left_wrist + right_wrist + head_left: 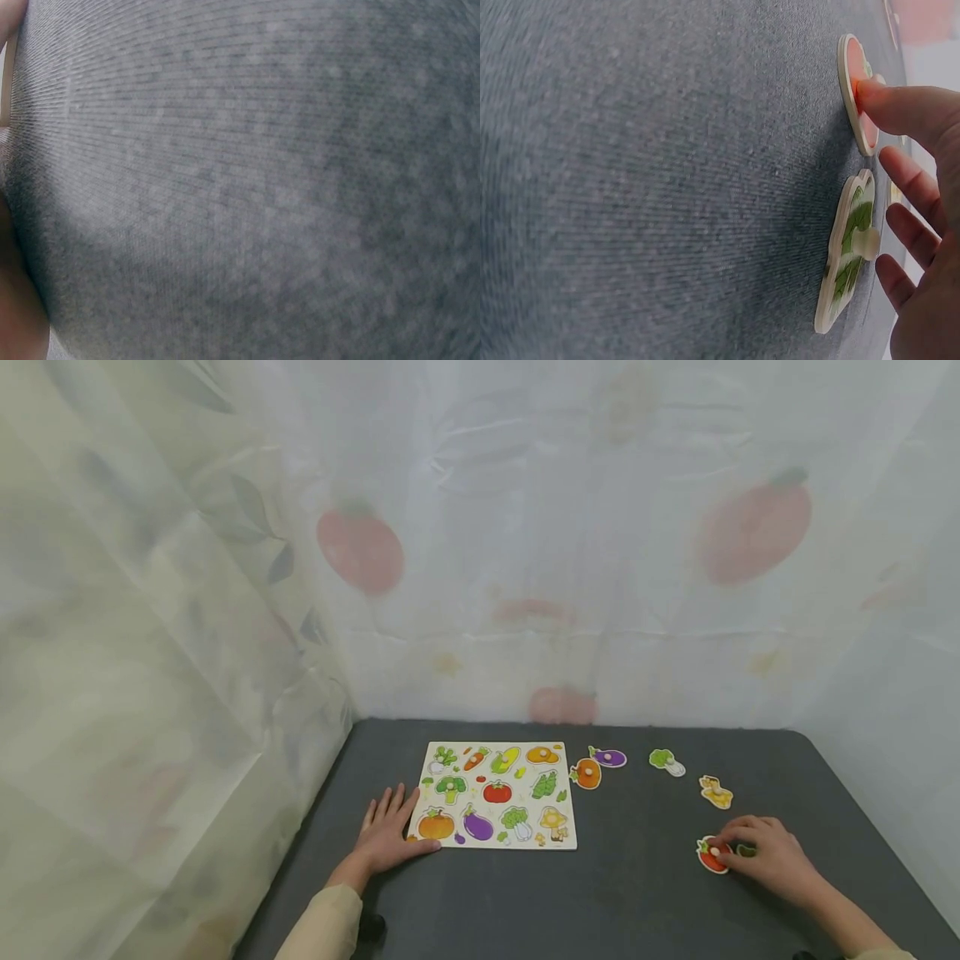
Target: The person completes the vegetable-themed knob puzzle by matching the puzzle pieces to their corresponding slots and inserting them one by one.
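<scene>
At the left edge of a white vegetable puzzle board (pixel 480 783) rests my left hand (pixel 386 837), its fingers spread and straight, the thumb along the front edge. The left wrist view shows mostly grey tabletop (pixel 247 180), with bits of the hand at its left border. My right hand (pixel 778 858) pinches the small knob of a red tomato puzzle piece (pixel 706 862) between thumb and index finger; the piece lies at or close to the table. Under the other fingers sits a green knobbed puzzle piece (pixel 847 251), partly covered in the head view.
A purple eggplant piece (pixel 613 759) and an orange pumpkin piece (pixel 587 774) lie by the board's right edge. Further right are a leafy cabbage piece (pixel 663 759) and a yellow mushroom piece (pixel 717 796). White printed curtains (pixel 637 568) hang behind the table.
</scene>
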Motion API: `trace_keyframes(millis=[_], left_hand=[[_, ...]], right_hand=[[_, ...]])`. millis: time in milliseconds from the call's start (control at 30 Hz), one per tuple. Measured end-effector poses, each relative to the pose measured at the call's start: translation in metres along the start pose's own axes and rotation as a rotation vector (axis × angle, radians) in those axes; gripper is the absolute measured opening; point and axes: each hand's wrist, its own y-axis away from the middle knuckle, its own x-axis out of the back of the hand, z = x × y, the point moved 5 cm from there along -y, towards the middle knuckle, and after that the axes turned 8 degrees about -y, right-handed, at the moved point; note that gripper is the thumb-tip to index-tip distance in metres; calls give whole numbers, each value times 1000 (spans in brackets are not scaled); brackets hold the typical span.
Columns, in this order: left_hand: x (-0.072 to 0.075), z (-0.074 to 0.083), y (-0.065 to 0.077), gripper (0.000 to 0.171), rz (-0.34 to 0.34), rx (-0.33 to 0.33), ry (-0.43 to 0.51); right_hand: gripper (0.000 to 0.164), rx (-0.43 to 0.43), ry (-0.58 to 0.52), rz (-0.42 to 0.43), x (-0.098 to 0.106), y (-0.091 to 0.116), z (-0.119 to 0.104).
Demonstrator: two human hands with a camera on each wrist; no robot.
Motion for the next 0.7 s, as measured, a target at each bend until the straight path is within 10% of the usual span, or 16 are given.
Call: trace_keyframes(millis=[700], left_hand=[[0, 0, 0, 124, 22, -8, 1]], right_hand=[[13, 84, -37, 85, -17, -6, -3]])
